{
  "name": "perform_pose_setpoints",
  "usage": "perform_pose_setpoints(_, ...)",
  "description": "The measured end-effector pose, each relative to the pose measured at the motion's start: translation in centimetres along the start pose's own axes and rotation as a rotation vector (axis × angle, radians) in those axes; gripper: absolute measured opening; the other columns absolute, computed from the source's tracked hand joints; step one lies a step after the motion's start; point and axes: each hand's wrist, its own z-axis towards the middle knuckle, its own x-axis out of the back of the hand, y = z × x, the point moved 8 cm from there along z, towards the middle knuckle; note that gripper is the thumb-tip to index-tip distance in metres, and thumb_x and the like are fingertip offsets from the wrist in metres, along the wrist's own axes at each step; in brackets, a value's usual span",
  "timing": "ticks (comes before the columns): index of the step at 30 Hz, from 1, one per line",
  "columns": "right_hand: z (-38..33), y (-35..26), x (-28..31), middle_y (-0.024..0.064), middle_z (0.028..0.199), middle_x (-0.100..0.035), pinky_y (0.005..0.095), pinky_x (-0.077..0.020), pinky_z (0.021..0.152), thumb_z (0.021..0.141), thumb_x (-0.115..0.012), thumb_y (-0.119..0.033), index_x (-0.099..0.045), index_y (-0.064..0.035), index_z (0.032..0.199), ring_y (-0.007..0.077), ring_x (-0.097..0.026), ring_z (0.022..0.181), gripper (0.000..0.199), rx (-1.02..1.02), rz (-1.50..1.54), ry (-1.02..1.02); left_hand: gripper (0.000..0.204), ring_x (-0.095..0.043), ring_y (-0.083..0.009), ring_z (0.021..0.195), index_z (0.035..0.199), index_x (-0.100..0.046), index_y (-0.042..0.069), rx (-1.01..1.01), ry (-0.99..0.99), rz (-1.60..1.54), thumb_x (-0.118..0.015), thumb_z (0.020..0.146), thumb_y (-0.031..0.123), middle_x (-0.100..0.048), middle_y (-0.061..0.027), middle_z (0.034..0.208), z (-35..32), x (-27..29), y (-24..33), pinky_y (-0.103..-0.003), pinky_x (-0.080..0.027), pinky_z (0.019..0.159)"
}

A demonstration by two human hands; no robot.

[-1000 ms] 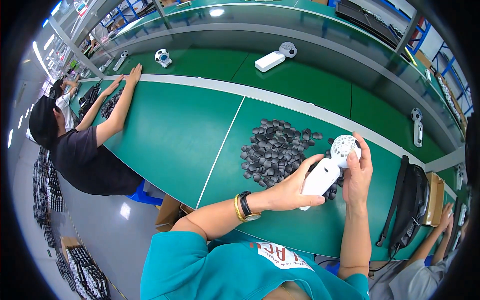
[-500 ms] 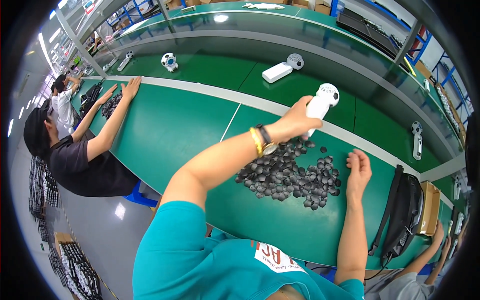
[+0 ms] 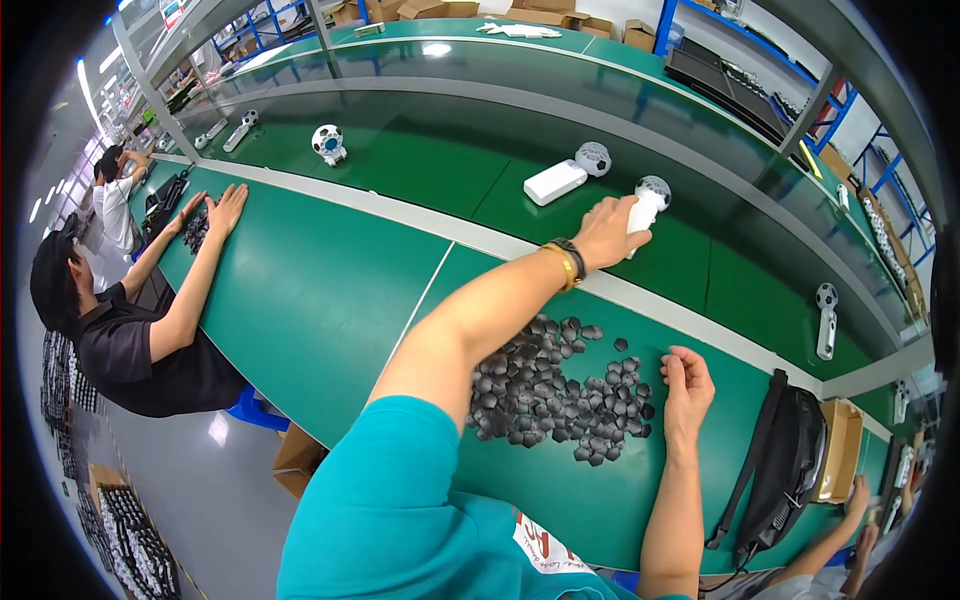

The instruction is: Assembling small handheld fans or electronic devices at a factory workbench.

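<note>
My left hand point(image 3: 610, 232) reaches over the pale rail to the dark green surface beyond the workbench. Its fingers wrap round the white handle of a small handheld fan with a football-patterned round head point(image 3: 653, 192). Under my left forearm, a pile of small black pentagon pieces point(image 3: 560, 385) is spread on the green worktop. My right hand point(image 3: 688, 388) rests by the right side of that pile, fingers loosely bent and a little apart. Nothing shows in it. A second white fan point(image 3: 557, 183) lies just left of the one I hold.
More football-headed fans lie along the dark green strip, one at the left point(image 3: 328, 145) and one at the right point(image 3: 827, 322). Right of my right hand are a black bag point(image 3: 790, 465) and a cardboard box point(image 3: 840, 450). A co-worker point(image 3: 120, 330) sits at the left, both hands by black pieces.
My left hand has carried the fan forward, from above the worktop across the rail to the dark green surface. My right hand stays beside the pile.
</note>
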Motion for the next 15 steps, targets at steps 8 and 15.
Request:
perform_pose_setpoints(8,-0.2,0.6,0.4,0.0014,0.084,-0.063,0.0189,-0.0419,0.062,0.092,-0.058,-0.01,-0.063,-0.0022,0.102,0.0062,-0.055,0.071,0.014,-0.017,-0.003,-0.011,0.06,-0.043,-0.0392,0.116,0.126,-0.047,0.01,0.129,0.7,0.583,-0.074,0.075,0.026,-0.034,-0.0215,0.135,-3.8,26.0,-12.5,-0.045,-0.041,0.095)
perform_pose_setpoints(15,-0.2,0.4,0.8,0.0,0.081,-0.062,0.0169,-0.0367,0.057,0.092,-0.058,-0.011,-0.063,-0.0027,0.102,0.0045,-0.053,0.069,0.014,-0.015,-0.134,0.061,0.085,-0.046,-0.0475,0.116,0.142,-0.027,0.015,0.761,0.791,0.603,-0.074,0.074,0.036,-0.018,-0.0242,0.146,-10.6,38.8,-24.7,-0.05,-0.043,0.092)
